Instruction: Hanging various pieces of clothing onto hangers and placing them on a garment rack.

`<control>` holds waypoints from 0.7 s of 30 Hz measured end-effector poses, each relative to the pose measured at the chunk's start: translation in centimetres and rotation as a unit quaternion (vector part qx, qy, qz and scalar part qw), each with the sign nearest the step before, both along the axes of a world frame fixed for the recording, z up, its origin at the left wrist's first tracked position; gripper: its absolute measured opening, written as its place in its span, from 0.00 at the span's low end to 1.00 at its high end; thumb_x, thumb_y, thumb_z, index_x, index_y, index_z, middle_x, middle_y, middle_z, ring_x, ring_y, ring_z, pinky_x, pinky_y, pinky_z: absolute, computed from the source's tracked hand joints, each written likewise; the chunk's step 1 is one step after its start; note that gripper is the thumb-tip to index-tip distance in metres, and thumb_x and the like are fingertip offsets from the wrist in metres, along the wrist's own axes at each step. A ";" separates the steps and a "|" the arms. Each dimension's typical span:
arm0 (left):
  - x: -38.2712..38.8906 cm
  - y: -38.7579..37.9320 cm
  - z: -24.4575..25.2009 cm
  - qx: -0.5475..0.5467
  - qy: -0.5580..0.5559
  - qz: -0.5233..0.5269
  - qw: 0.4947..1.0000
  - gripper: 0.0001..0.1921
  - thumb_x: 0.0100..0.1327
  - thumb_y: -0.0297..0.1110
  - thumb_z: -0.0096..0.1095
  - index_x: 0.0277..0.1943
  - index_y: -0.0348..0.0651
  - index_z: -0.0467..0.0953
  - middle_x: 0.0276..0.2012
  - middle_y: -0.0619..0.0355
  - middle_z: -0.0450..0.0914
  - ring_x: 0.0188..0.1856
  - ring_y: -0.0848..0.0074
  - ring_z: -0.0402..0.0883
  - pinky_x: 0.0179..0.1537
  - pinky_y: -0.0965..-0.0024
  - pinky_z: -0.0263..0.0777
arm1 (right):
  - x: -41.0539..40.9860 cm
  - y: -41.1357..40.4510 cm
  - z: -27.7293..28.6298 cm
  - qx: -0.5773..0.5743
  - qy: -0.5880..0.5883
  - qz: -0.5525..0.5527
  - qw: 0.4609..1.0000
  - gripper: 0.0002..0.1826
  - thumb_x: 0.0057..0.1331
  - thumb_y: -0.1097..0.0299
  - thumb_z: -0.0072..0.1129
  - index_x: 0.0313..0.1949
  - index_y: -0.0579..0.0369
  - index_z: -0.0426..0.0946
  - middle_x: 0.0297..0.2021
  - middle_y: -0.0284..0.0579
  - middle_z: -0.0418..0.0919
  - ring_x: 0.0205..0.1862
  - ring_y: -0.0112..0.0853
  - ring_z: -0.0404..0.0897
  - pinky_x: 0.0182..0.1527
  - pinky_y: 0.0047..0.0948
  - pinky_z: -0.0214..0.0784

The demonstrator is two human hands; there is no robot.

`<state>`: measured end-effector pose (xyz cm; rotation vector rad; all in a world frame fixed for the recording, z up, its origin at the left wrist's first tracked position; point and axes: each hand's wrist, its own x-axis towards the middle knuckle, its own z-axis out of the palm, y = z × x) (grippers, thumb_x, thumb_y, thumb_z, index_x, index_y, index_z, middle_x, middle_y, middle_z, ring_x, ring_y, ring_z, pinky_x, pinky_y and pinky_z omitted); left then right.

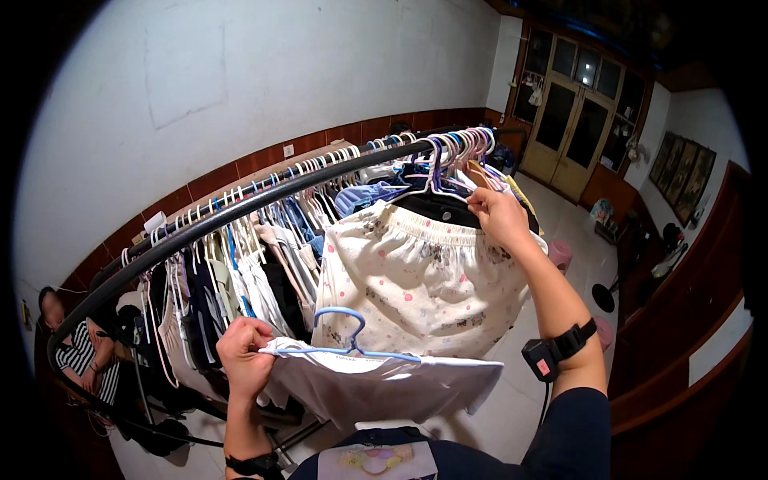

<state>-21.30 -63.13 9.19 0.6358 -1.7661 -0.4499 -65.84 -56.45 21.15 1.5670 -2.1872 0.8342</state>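
Observation:
My left hand (246, 354) grips the shoulder of a white T-shirt (372, 384), which hangs on a light blue plastic hanger (354, 330) held off the rail, close to my chest. Higher up, my right hand (499, 217) pinches the right end of a white hanger (414, 193) at the waist of cream elastic-waist bottoms (429, 276) with a small coloured print. Their hem is partly hidden behind the T-shirt. A black garment with a button (441, 211) shows just behind the cream waistband. My right fingertips partly cover the grip point.
A black metal clothes rack (240, 210) curves across the view, packed with hanging garments (264, 288). Pink and purple hangers (474, 141) crowd its far right end. At the left sits a person in a striped top (108, 360). Pink stools (560, 255) stand on the tiled floor by double doors (570, 120).

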 end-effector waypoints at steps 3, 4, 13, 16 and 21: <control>-0.4 0.1 0.3 -0.008 -0.011 0.001 1.000 0.17 0.40 0.14 0.70 0.21 0.37 0.65 0.28 0.56 0.78 0.29 0.77 0.75 0.30 0.78 0.67 | -0.1 -0.3 -0.1 -0.014 0.018 -0.015 1.000 0.05 0.63 0.64 0.63 0.37 0.43 0.84 0.33 0.45 0.86 0.38 0.45 0.84 0.39 0.44 0.73; -0.4 0.1 0.3 -0.014 -0.010 0.004 1.000 0.17 0.40 0.14 0.70 0.21 0.37 0.64 0.28 0.56 0.78 0.29 0.76 0.76 0.30 0.77 0.67 | 0.2 -0.2 -0.2 -0.013 0.016 -0.015 1.000 0.05 0.63 0.64 0.63 0.37 0.43 0.84 0.33 0.45 0.86 0.38 0.45 0.84 0.39 0.44 0.73; -2.0 -0.5 0.9 -0.008 0.005 0.006 1.000 0.15 0.40 0.15 0.70 0.21 0.36 0.66 0.27 0.56 0.79 0.28 0.73 0.77 0.31 0.74 0.68 | 3.9 4.5 2.1 -0.121 0.071 0.122 0.983 0.16 0.61 0.65 0.67 0.48 0.54 0.81 0.39 0.48 0.78 0.44 0.44 0.79 0.47 0.37 0.70; -3.5 -0.8 1.3 -0.006 0.010 -0.003 1.000 0.14 0.41 0.16 0.71 0.21 0.36 0.68 0.27 0.56 0.79 0.28 0.72 0.77 0.31 0.73 0.69 | 6.9 8.0 2.6 -0.008 -0.085 0.278 0.957 0.15 0.66 0.67 0.62 0.49 0.61 0.80 0.36 0.50 0.82 0.39 0.37 0.81 0.44 0.33 0.72; -5.3 -1.6 1.4 0.044 0.045 -0.035 0.997 0.14 0.41 0.14 0.71 0.20 0.36 0.68 0.26 0.57 0.79 0.28 0.76 0.77 0.29 0.76 0.67 | 11.4 13.4 1.3 0.144 -0.090 0.309 0.936 0.14 0.68 0.64 0.60 0.49 0.57 0.80 0.33 0.50 0.82 0.33 0.44 0.82 0.36 0.37 0.72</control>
